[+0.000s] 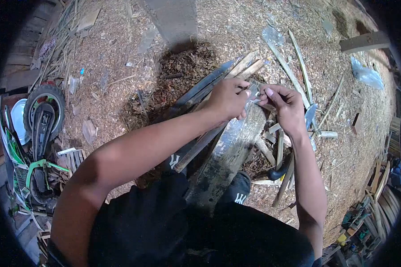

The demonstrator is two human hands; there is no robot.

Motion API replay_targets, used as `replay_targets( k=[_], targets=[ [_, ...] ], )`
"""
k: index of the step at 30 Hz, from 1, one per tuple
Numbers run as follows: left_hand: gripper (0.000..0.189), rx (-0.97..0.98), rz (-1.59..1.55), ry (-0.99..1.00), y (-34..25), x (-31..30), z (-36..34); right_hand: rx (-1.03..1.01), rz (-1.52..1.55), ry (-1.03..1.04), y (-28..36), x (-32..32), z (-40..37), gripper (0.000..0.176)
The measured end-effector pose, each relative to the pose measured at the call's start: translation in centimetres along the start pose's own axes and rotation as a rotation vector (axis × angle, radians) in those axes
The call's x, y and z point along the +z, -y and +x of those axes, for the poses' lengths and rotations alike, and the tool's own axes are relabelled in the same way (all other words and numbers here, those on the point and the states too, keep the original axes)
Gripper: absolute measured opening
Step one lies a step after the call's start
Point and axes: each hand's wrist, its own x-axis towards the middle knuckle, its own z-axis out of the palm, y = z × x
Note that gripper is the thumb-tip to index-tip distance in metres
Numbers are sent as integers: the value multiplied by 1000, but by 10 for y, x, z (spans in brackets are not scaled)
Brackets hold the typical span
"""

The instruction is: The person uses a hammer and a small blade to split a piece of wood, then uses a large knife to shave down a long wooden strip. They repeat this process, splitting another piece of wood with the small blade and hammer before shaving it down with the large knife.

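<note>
My left hand (229, 99) is closed in a pinch over the far end of a worn wooden plank (231, 147). Close to its right, my right hand (284, 106) also pinches, thumb against the curled fingers. Something small and pale (254, 91) shows between the two hands, too small to make out. The plank runs from between my legs toward the hands, its surface stained dark in places. Long wooden strips (247, 66) lie beside and beyond its far end, on the left.
Wood chips cover the ground (120, 44). A wheel (43, 113) and green-framed parts (38, 167) stand at the left. Wooden strips (300, 66) and clear plastic (367, 73) lie at the right. A dark curved handle (277, 172) is beside the plank.
</note>
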Motion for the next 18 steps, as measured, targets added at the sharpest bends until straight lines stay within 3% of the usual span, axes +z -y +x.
replay_targets(
  k=[18],
  targets=[
    [36,15,-29,12,2,2,4,-79,-58,-46,-3,2,1,18]
  ],
)
